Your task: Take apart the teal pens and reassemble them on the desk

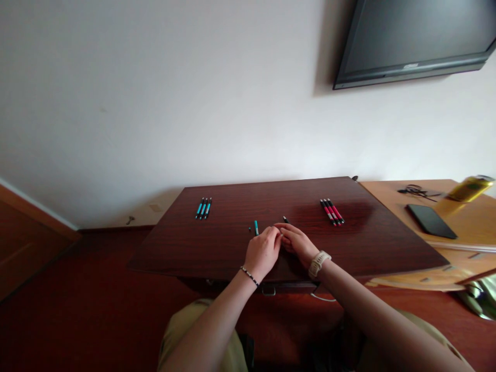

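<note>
My left hand and my right hand meet over the front middle of the dark wooden table. The fingertips of both are pinched together, and what they hold is too small and hidden to make out. Just beyond my left knuckles lies a turquoise pen barrel, with a tiny dark piece to its left. A black pen part shows past my right fingers, its near end hidden. Three turquoise-and-black pens lie side by side at the left. Several pink-and-black pens are lined up at the right.
The dark table stands against a white wall. To its right, a lighter wooden desk bears a black phone or tablet, a coiled cable and a yellow can. A television hangs above.
</note>
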